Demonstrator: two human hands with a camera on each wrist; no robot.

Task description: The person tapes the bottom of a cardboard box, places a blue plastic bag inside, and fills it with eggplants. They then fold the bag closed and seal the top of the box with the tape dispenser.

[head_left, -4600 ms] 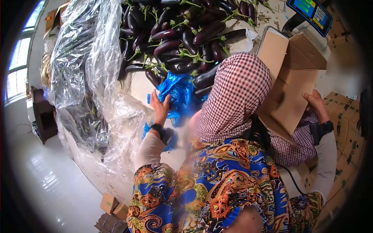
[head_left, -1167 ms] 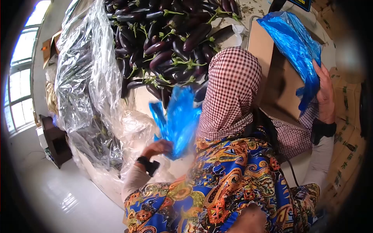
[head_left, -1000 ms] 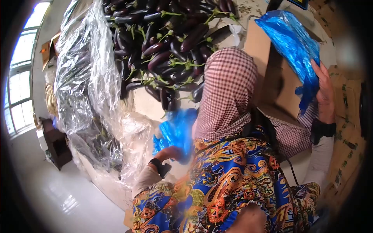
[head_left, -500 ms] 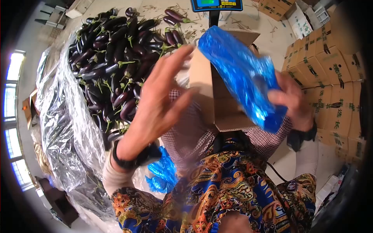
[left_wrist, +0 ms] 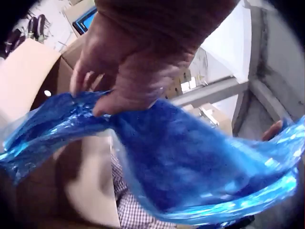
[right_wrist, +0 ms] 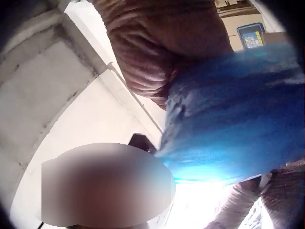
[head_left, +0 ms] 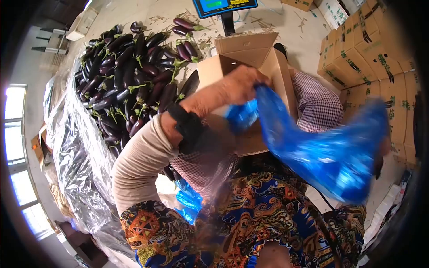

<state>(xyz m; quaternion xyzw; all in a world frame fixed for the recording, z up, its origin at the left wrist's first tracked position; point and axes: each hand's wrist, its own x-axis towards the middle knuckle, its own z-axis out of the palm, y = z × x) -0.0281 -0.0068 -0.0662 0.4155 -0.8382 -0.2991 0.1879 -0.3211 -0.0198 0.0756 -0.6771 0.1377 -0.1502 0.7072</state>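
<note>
Here, blue film (left_wrist: 167,157) sits pinched between left fingers (left_wrist: 77,80).

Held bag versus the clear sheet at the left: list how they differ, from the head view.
Color: the held bag is blue, the sheet colorless.
Support: the held bag hangs off the table, gripped by the left hand; the sheet lies beside the eggplants.
Sharpness: the held bag is partly blurred, the sheet mostly sharp.
Shared: both are thin, shiny, wrinkled plastic.
</note>
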